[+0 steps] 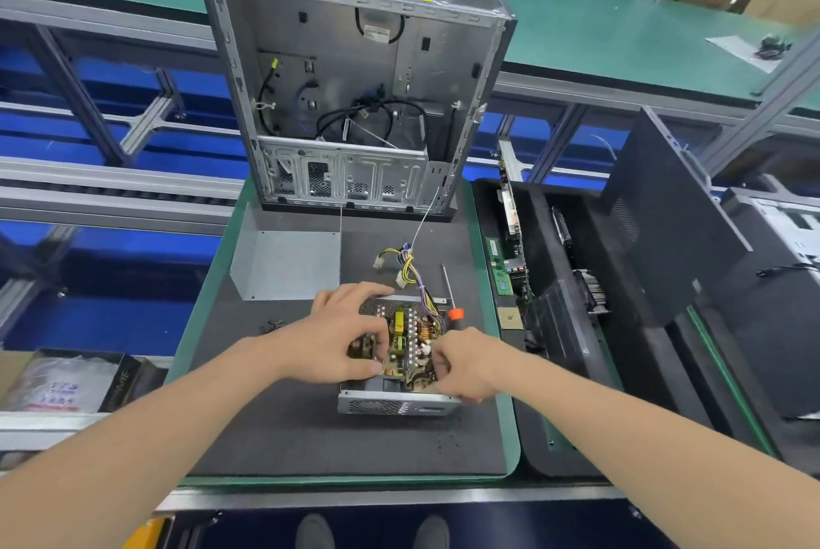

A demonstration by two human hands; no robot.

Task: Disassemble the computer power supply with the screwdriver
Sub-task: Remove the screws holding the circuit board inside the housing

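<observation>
Grey metal power supply (390, 404), lid off, sits mid-table (511, 451) on a dark foam mat (310, 428). The left grip (341, 342) is curled round the left part of its circuit board (399, 348). The right grip (461, 364) pinches the board's near right edge. A screwdriver (449, 293) lies just beside the right wall. The loose lid (288, 264) lies far-left, and an open computer case (355, 82) stands behind.

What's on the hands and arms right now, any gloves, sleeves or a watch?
Nothing worn shows: the left hand and right hand are gloveless, both forearms are bare with no sleeves in view, and no watch, ring or wristband is visible.
</observation>
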